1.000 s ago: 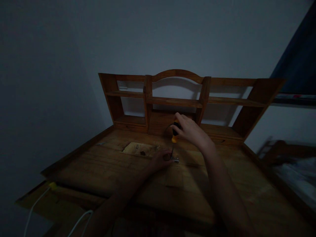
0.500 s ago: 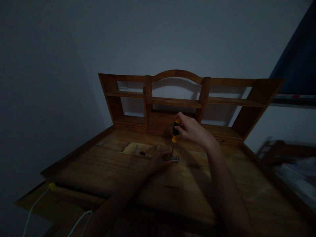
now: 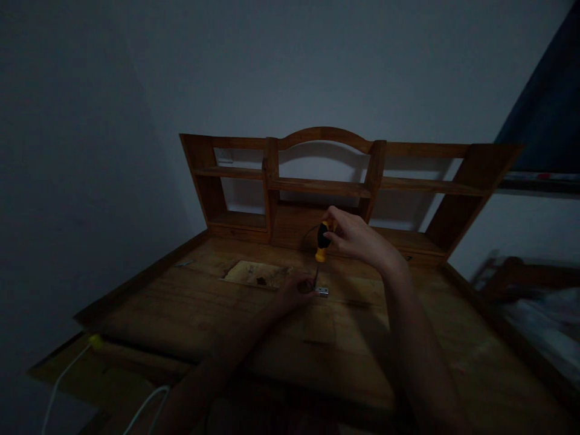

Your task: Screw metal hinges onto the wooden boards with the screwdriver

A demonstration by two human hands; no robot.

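A screwdriver (image 3: 322, 238) with a black and yellow handle stands nearly upright, its shaft pointing down. The fingers of my right hand (image 3: 352, 237) are closed round the top of its handle. Below, a small shiny metal piece (image 3: 322, 292) with holes lies on the wooden desktop (image 3: 244, 338). My left hand (image 3: 295, 294) rests on the wood beside it, thumb and finger pinched on its left end around the screwdriver's tip. Dim light and the fingers hide where exactly the tip meets the metal.
A wooden shelf unit (image 3: 324, 188) stands along the back of the desktop. Left of my hands is a rough, pale damaged patch (image 3: 254, 273). A thin blade-like object (image 3: 184, 264) lies farther left. A white cable (image 3: 58, 380) hangs at the front left.
Both hands stay almost in place, the right one still on the screwdriver handle. The metal piece shows slightly differently, with its holes now clearer.
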